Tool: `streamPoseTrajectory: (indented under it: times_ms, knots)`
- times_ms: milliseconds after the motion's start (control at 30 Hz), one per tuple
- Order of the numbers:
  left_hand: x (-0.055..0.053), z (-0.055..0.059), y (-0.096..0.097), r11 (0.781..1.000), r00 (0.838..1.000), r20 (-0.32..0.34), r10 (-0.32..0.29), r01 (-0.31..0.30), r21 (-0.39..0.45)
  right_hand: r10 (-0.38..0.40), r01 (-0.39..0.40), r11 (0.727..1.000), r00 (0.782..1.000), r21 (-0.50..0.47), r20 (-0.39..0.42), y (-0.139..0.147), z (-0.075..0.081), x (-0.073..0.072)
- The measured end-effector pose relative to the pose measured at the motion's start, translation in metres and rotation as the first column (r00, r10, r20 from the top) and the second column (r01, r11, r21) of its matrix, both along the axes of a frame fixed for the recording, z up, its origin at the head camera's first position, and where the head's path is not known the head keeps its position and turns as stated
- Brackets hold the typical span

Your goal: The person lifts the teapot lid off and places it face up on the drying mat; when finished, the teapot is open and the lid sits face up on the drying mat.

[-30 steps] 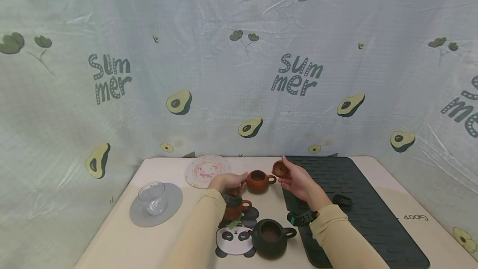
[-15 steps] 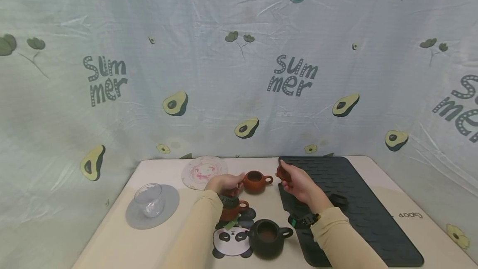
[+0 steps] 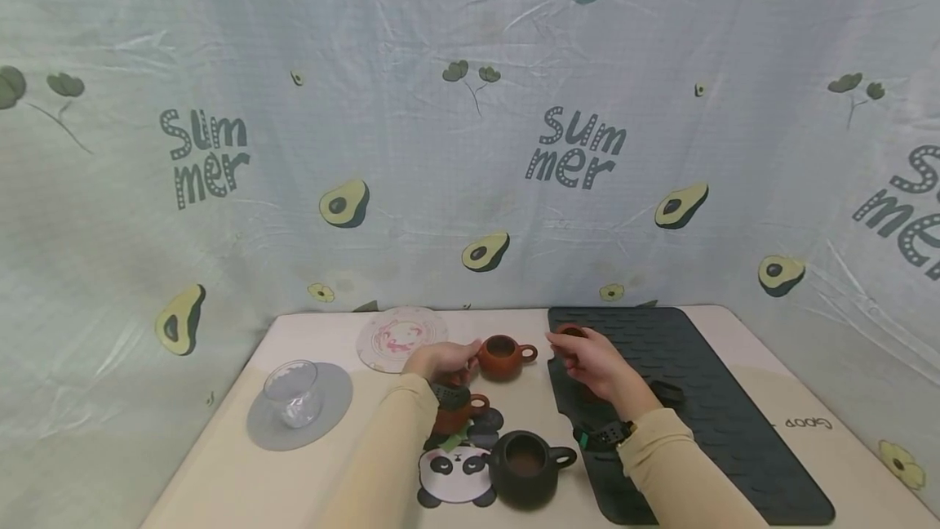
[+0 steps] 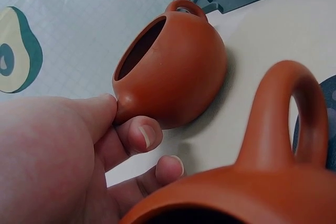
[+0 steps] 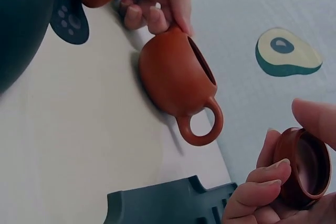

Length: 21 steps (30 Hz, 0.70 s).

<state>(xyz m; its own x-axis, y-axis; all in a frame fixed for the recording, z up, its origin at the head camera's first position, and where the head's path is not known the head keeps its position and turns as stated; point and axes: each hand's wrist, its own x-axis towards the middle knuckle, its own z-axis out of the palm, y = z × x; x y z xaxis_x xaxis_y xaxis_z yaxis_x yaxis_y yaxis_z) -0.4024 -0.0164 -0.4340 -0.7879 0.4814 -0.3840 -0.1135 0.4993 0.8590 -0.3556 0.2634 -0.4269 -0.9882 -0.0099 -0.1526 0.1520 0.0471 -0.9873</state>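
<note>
My left hand pinches the spout of a small reddish-brown clay teapot between thumb and index finger. The teapot has no lid on; its round mouth faces up and its loop handle points right in the head view. To the right, over the edge of the dark mat, my right hand grips a small round clay teapot lid, hollow side showing in the right wrist view. The fingers partly hide it from the head. A second clay teapot stands below my left wrist, mostly covered by it.
A black teapot stands beside a panda-shaped mat. On the dark ridged mat lies a small black round piece. A glass cup sits on a grey round mat; a pink-patterned disc lies behind.
My right hand has turned the lid over, away from facing the head camera, and moved slightly right. The left hand keeps its pinch on the spout, and the teapot stays in place.
</note>
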Motion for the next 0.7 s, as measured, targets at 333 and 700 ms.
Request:
streamPoseTrajectory:
  times_ms: [333, 700]
  knots:
    - [-0.001, 0.000, 0.000, 1.000, 1.000, 0.019, 0.019, -0.020, 0.010, -0.025, 0.025, 1.000, 1.000, 0.015, 0.008, 0.007, 0.002, 0.000]
    - [-0.001, -0.001, 0.000, 1.000, 1.000, 0.008, 0.022, -0.022, 0.007, -0.033, 0.033, 0.999, 0.999, 0.032, 0.002, 0.013, 0.002, 0.000]
